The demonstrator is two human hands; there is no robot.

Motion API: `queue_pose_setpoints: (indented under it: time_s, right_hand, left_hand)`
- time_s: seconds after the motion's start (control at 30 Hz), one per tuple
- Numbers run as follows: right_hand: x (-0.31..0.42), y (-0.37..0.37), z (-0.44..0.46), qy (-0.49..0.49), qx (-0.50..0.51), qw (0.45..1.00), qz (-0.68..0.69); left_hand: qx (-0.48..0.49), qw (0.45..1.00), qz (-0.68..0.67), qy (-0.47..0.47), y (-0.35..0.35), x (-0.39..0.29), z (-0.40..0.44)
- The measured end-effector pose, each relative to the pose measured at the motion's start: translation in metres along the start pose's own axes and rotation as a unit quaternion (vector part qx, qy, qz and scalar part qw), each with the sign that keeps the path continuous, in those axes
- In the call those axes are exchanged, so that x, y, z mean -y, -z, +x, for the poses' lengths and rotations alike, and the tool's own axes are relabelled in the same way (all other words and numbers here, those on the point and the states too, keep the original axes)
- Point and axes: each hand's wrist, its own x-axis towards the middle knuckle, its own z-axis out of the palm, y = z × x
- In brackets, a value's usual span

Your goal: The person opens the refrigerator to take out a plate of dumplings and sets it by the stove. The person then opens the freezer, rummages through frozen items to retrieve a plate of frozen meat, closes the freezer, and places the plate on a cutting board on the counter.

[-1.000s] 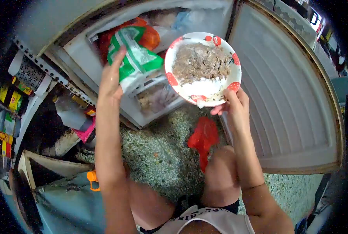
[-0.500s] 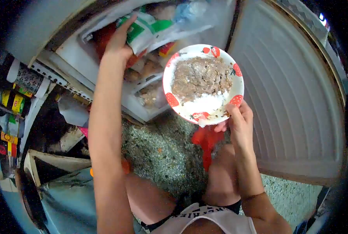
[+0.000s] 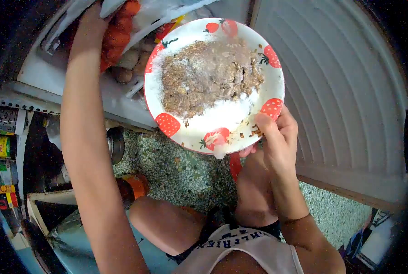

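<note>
My right hand (image 3: 279, 134) grips the lower right rim of a strawberry-patterned plate (image 3: 192, 139), thumb on top. On the plate lies a brown, flaky frozen block of food (image 3: 204, 84), with white frost (image 3: 220, 114) around it. My left hand (image 3: 94, 11) reaches deep into the freezer drawer at the top left; its fingers are hidden behind the drawer's edge and contents. Beside that wrist is a red-orange bag (image 3: 117, 39) with lumpy contents.
The freezer door (image 3: 332, 105) stands wide open on the right. Bottles and packets (image 3: 3, 146) line a shelf at the far left. An orange container (image 3: 135, 185) stands by my knee on the speckled floor (image 3: 181, 173).
The plate has come closer, moving left and upward in view. My left hand has gone farther into the freezer, and the green-and-white packet it was touching is out of sight.
</note>
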Motion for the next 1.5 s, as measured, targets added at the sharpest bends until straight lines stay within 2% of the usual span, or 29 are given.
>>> queue_pose_setpoints:
  time_s: [0.27,0.4,0.43,0.47,0.5,0.53,0.57,0.6,0.67,0.7,0.77,0.8,0.87,0.9,0.97,1.0,1.07,1.1,1.17,1.3,1.37,1.4,1.47,1.5]
  right_hand:
    - [0.007,0.005,0.001,-0.003,0.017,1.0,-0.02]
    - [0.002,0.006,0.0,-0.008,0.006,1.0,-0.021]
    - [0.001,0.006,0.0,-0.007,0.008,1.0,-0.018]
    - [0.001,0.007,-0.001,-0.008,0.008,1.0,-0.015]
    - [0.001,0.006,-0.002,-0.008,0.006,1.0,-0.016]
    - [0.002,0.003,-0.004,-0.008,0.0,1.0,-0.01]
    - [0.003,0.002,-0.005,-0.008,-0.006,1.0,-0.005]
    - [0.003,0.002,-0.006,-0.008,-0.006,1.0,-0.005]
    - [0.004,0.003,-0.008,-0.007,0.01,1.0,-0.021]
    - [0.003,0.001,-0.009,-0.008,0.01,1.0,-0.021]
    - [0.0,-0.002,-0.01,0.018,-0.002,1.0,0.001]
    - [-0.001,-0.003,-0.01,0.018,0.001,1.0,0.0]
    - [-0.003,-0.004,-0.011,0.036,-0.017,0.999,0.0]
    - [-0.003,-0.004,-0.01,0.037,-0.015,0.999,-0.001]
    - [-0.005,-0.003,-0.008,0.054,-0.01,0.998,0.008]
    - [-0.005,-0.003,-0.008,0.054,-0.009,0.998,0.008]
    - [-0.005,-0.001,-0.007,0.068,-0.013,0.998,-0.004]
    - [-0.007,-0.001,-0.006,0.067,-0.013,0.998,-0.004]
    - [-0.01,-0.002,-0.004,0.087,-0.023,0.996,0.007]
    - [-0.012,0.0,0.0,0.097,-0.022,0.995,-0.024]
    - [-0.012,-0.002,0.002,0.094,-0.019,0.995,-0.01]
    - [-0.011,-0.001,0.002,0.096,-0.017,0.995,-0.011]
    - [-0.013,0.002,0.003,0.061,-0.019,0.998,-0.015]
    - [-0.017,0.0,0.007,0.093,-0.04,0.994,-0.03]
  left_hand:
    - [-0.073,0.99,0.074,-0.094,-0.018,-0.005,-0.006]
    - [-0.141,0.961,0.147,-0.187,-0.031,0.021,-0.015]
    - [-0.138,0.949,0.157,-0.236,-0.028,0.034,-0.012]
    - [-0.137,0.949,0.157,-0.236,-0.02,0.042,-0.005]
    - [-0.26,0.816,0.389,-0.34,-0.003,0.05,0.007]
    - [-0.357,0.603,0.583,-0.411,0.006,0.055,0.011]
    - [-0.368,0.578,0.57,-0.454,0.013,0.062,0.015]
    - [-0.368,0.578,0.569,-0.454,0.01,0.062,0.012]
    - [-0.41,0.499,0.51,-0.568,0.006,0.064,0.005]
    - [-0.41,0.499,0.511,-0.567,0.006,0.059,-0.001]
    - [-0.332,0.475,0.604,-0.546,0.005,0.046,-0.011]
    - [-0.335,0.475,0.605,-0.545,0.006,0.043,-0.011]
    - [-0.374,0.444,0.671,-0.461,0.005,0.038,-0.009]
    - [-0.376,0.443,0.671,-0.46,0.006,0.035,-0.007]
    - [-0.342,0.483,0.704,-0.392,0.007,0.03,0.0]
    - [-0.343,0.483,0.704,-0.392,-0.001,0.029,-0.005]
    - [-0.354,0.537,0.665,-0.38,-0.025,0.031,-0.023]
    - [-0.354,0.537,0.666,-0.378,-0.025,0.028,-0.02]
    - [-0.305,0.58,0.638,-0.404,-0.02,0.023,-0.013]
    - [-0.31,0.594,0.666,-0.328,-0.011,0.016,-0.002]
    - [-0.32,0.541,0.745,-0.226,-0.001,0.013,0.011]
    - [-0.322,0.541,0.744,-0.226,0.001,0.012,0.015]
    - [-0.3,0.587,0.72,-0.214,0.004,0.009,0.024]
    - [-0.303,0.588,0.719,-0.214,0.012,0.006,0.031]
